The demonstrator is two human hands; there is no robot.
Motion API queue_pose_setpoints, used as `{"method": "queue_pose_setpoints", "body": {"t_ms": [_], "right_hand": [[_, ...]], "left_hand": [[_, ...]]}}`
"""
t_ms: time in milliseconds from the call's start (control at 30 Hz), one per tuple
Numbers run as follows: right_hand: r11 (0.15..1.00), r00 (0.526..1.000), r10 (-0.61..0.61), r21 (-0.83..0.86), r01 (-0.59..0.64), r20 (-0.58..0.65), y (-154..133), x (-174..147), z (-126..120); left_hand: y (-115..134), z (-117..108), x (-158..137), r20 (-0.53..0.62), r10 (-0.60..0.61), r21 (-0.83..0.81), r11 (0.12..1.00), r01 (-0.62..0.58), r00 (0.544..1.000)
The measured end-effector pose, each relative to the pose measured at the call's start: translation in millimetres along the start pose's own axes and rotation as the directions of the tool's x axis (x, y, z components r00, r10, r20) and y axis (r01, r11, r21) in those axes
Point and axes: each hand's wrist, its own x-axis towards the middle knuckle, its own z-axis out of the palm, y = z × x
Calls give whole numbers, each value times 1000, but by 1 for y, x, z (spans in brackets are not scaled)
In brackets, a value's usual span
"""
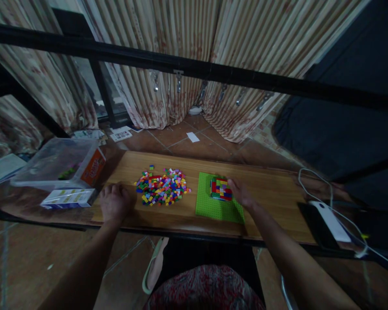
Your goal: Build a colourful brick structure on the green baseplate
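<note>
A small block build (221,188) of red, yellow, green and blue toy bricks stands on a green baseplate (203,206). At its right side is my right hand (241,193), its fingers closed against the build's edge; the far fingertips are hard to make out. Left of the baseplate lies a loose pile of small coloured toy bricks (163,187). My left hand (114,202) rests at the left end of the wooden board (171,217), its fingers curled under and no object showing in it.
A clear plastic box (58,159) with an orange label and a flat white carton (69,198) sit at the left. On the right lie a white device (331,221) and a cable (330,185). A dark metal bar (194,64) crosses beyond the board, before striped curtains (181,26).
</note>
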Motion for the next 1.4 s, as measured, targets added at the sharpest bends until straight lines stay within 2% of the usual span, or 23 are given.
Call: {"method": "queue_pose_setpoints", "body": {"t_ms": [167,333,467,633,800,933,1067,1167,1267,1400], "right_hand": [[997,993,-33,-72,24,-115,-12,7,-13],[993,990,-61,-109,47,-128,-26,14,-6],[966,990,-139,-223,127,-38,-32,7,13],[866,967,-250,-436,244,43,-25,-7,35],[823,952,-296,-485,296,78,-13,-12,35],[794,946,-310,-523,311,93,-15,-20,28],[778,933,-357,-541,320,38,-39,-26,38],[801,898,-428,-418,428,100,-68,-27,60],[828,880,-447,-298,474,158,-97,-19,85],[867,899,-406,-241,436,166,-122,6,105]], "left_hand": [[-2,3,1,-12,-1,14,1000,1,1000],[-5,8,1,-35,23,17,1000,-22,999],[-5,8,1,-33,13,4,1000,-13,999],[-4,7,-1,-38,1,-13,1000,-1,999],[-4,7,-2,-39,13,-12,1000,-13,999],[-2,6,-3,-31,-23,-20,1000,22,999],[1,4,-5,-1,-25,-24,999,25,1000],[1,5,-6,-21,-45,-36,998,45,999],[0,6,-6,-26,-54,-40,998,53,998],[-1,6,-6,-13,-44,-53,998,44,999]]}}
